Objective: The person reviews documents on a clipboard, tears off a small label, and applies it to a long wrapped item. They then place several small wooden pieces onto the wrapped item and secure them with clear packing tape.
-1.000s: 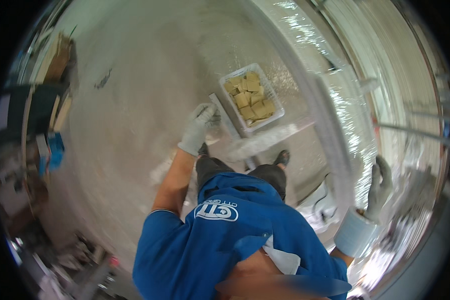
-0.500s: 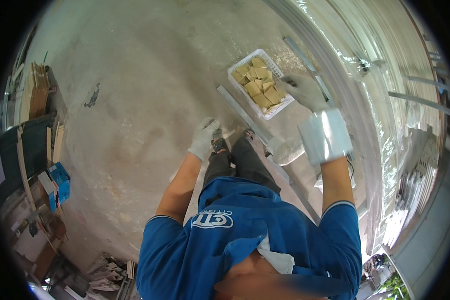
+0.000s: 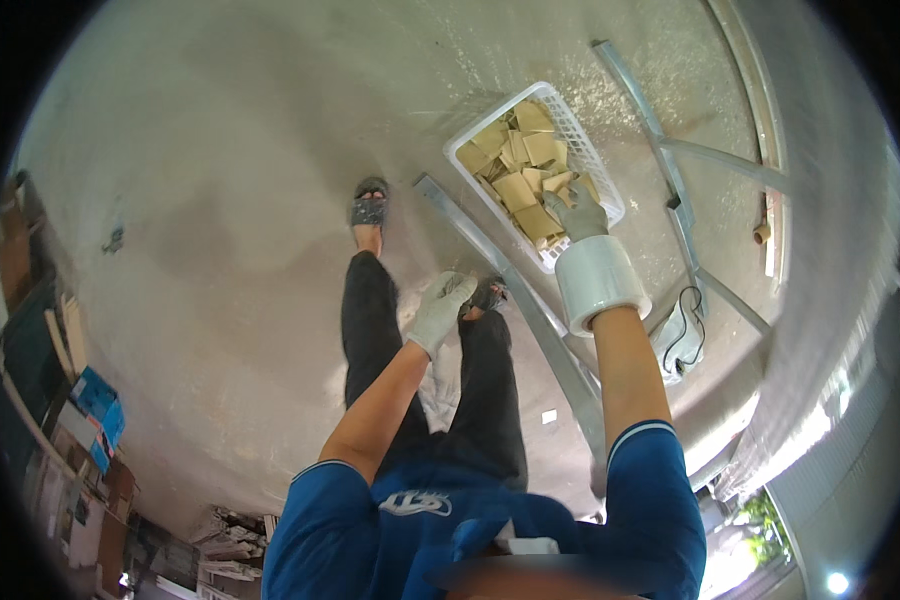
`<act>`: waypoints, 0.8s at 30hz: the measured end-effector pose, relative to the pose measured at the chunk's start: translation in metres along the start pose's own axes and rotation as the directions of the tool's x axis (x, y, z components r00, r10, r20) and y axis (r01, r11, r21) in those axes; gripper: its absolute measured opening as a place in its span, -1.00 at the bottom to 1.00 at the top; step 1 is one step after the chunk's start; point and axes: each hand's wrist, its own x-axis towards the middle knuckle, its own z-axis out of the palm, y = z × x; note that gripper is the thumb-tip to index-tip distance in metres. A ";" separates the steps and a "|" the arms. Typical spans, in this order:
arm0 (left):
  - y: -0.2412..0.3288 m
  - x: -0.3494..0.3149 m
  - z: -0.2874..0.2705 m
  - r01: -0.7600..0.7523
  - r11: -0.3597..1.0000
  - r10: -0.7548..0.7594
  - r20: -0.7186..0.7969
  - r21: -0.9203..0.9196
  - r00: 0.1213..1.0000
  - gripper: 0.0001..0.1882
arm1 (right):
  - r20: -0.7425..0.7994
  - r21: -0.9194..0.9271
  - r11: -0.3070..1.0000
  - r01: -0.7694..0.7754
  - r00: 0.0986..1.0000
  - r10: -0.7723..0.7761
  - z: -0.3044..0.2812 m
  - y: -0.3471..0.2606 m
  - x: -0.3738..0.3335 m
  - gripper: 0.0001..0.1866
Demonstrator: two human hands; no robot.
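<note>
My right hand [image 3: 578, 214], in a grey-white work glove, reaches over the near right side of a white plastic basket [image 3: 584, 146]. Its fingers are spread at the tan cardboard-like pieces [image 3: 515, 190] that fill the basket. A roll of clear stretch film [image 3: 600, 284] encircles my right wrist like a cuff. My gloved left hand [image 3: 444, 308] hangs above my right foot, its fingers curled together. Whatever those fingers may hold is hidden.
Metal bars [image 3: 490, 245] lie on the floor between my feet and the basket. A joined metal frame [image 3: 670, 165] is right of it. A pale bag with a dark cord [image 3: 678, 340] rests beside my right forearm. At far left is a blue box [image 3: 98, 405].
My right hand has moved from beside the basket onto the pieces in it, the film roll going along. My left hand has shifted right and down, and my feet now stand apart.
</note>
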 end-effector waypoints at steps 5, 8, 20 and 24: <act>-0.034 0.111 -0.047 0.090 0.995 -0.090 -0.008 -0.048 0.996 -0.78 | -0.091 -0.107 0.992 -0.064 0.994 0.055 0.103 0.018 0.107 0.08; -0.040 0.146 -0.066 0.175 0.984 -0.176 -0.036 -0.037 0.984 -0.74 | -0.080 -0.125 0.963 -0.240 0.969 0.232 0.148 0.008 0.158 0.20; -0.012 0.176 -0.073 0.224 0.944 -0.209 0.085 -0.243 0.974 -0.60 | -0.147 -0.415 0.891 -0.182 0.980 0.132 0.120 -0.004 0.191 -0.15; -0.007 0.182 -0.059 0.241 0.939 -0.191 0.212 -0.246 0.958 -0.54 | -0.248 -0.151 0.984 -0.099 0.967 0.059 0.085 0.002 0.156 -0.30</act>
